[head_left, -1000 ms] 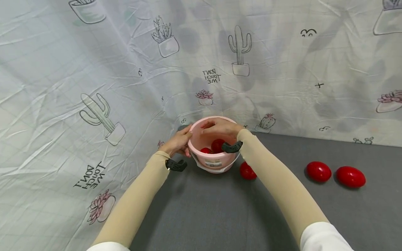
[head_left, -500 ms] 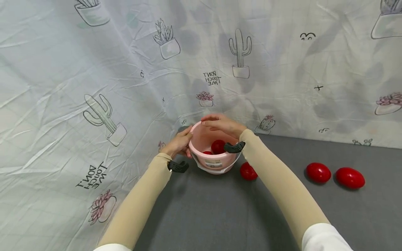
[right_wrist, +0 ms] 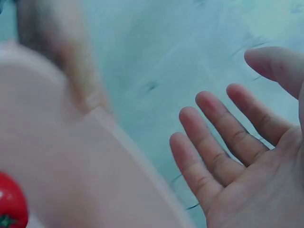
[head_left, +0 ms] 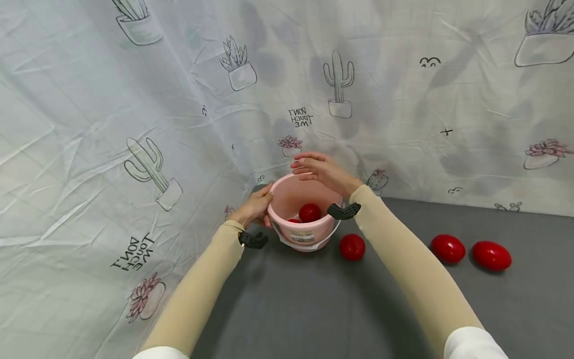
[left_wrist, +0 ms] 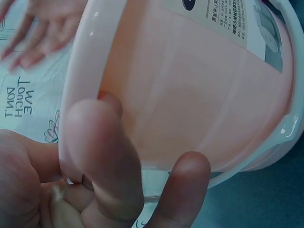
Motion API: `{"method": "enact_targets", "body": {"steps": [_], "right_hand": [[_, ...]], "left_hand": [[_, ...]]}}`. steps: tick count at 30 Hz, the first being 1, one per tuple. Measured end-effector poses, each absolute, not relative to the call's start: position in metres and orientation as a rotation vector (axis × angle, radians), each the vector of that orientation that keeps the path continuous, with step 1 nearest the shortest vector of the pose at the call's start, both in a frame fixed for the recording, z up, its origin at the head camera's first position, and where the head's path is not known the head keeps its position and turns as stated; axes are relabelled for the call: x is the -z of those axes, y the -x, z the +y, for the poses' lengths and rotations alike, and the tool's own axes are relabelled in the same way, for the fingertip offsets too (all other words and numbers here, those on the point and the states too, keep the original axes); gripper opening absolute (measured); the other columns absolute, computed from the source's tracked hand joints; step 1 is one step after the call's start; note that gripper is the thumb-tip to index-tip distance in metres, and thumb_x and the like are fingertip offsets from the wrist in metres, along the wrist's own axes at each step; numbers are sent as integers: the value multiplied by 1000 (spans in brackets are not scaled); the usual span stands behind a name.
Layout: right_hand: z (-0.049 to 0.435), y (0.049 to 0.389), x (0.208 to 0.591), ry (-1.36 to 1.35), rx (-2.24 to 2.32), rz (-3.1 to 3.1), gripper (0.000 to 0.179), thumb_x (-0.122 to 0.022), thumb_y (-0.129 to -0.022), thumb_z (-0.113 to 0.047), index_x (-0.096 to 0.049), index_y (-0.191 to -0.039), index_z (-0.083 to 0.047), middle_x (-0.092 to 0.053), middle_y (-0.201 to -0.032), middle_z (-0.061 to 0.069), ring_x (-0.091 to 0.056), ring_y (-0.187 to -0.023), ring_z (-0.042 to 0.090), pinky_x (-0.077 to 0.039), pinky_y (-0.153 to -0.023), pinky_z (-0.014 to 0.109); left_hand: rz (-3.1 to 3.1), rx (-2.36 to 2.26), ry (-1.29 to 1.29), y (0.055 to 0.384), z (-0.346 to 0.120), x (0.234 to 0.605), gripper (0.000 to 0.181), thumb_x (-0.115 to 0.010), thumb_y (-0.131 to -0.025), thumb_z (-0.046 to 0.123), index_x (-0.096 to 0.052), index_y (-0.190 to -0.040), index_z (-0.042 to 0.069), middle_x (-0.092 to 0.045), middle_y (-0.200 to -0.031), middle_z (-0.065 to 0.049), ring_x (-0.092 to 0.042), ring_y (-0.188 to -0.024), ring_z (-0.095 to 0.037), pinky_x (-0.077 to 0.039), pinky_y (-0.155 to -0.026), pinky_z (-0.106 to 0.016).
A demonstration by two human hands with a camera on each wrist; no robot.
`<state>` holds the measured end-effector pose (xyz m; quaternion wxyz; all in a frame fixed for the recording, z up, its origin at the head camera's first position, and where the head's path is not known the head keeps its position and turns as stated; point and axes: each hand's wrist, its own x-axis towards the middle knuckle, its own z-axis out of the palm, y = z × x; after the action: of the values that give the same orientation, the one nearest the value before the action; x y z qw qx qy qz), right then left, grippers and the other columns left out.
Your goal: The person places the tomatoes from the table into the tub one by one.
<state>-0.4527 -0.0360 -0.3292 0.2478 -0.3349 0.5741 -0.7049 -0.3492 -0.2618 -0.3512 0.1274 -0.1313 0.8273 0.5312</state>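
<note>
A pink bucket point(head_left: 322, 230) with a white handle and a printed label stands on the grey table. My left hand point(head_left: 254, 207) grips its left rim; in the left wrist view the fingers point(left_wrist: 102, 147) lie along the outer wall. Inside the bucket sit a red tomato point(head_left: 310, 213) and part of another red one. My right hand point(head_left: 326, 172) hovers over the far right rim with nothing in it. In the right wrist view its fingers point(right_wrist: 209, 142) are spread and relaxed, beside the blurred rim, and a tomato point(right_wrist: 9, 202) with a green stem star shows in the bucket.
One red tomato point(head_left: 352, 247) lies on the table just right of the bucket. Farther right are two shiny red oval ones, a nearer-left one point(head_left: 448, 249) and another point(head_left: 491, 256). A cactus-printed cloth point(head_left: 403, 109) hangs behind and to the left.
My right hand has risen out of the bucket, up and slightly right, over the rim. The left hand keeps its grip, and the bucket stays in place.
</note>
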Motion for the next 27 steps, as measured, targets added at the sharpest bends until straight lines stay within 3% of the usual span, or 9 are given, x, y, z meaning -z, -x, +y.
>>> {"method": "enact_targets", "body": {"steps": [5, 10, 15, 22, 27], "right_hand": [[-6, 443, 305, 955, 2073, 1454, 27, -54, -105, -21, -62, -128, -11, -69, -122, 4, -64, -118, 23, -54, -100, 34], [21, 428, 309, 936, 2213, 1417, 30, -54, -105, -29, -59, -129, -12, -65, -128, 8, -60, -122, 25, -53, -101, 32], [42, 411, 343, 887, 2365, 1331, 30, -51, -106, -32, -59, -129, -14, -65, -128, 5, -60, -122, 22, -51, -104, 33], [68, 401, 405, 897, 2487, 994, 38, -32, -111, -26, -60, -130, -9, -66, -128, 6, -59, -125, 22, -43, -114, 34], [81, 395, 439, 850, 2479, 1114, 40, -27, -112, -26, -57, -134, -9, -64, -132, 5, -58, -128, 20, -42, -115, 33]], "left_hand": [[2434, -1522, 355, 348, -264, 347, 56, -34, -111, 33, -15, -164, 34, -55, -58, -3, -57, -40, -10, -60, -60, -36], [2427, -1521, 362, 347, -266, 347, 56, -34, -111, 33, -14, -163, 36, -55, -58, -4, -56, -39, -10, -58, -54, -32], [2414, -1513, 354, 348, -267, 348, 56, -33, -111, 33, -13, -163, 37, -54, -57, -4, -56, -39, -10, -58, -55, -33], [2415, -1502, 344, 349, -267, 351, 56, -32, -111, 32, -12, -163, 37, -55, -58, -4, -57, -40, -9, -58, -57, -33], [2409, -1493, 343, 349, -266, 350, 55, -31, -112, 34, -12, -163, 38, -56, -59, -4, -58, -41, -11, -59, -60, -36]]}}
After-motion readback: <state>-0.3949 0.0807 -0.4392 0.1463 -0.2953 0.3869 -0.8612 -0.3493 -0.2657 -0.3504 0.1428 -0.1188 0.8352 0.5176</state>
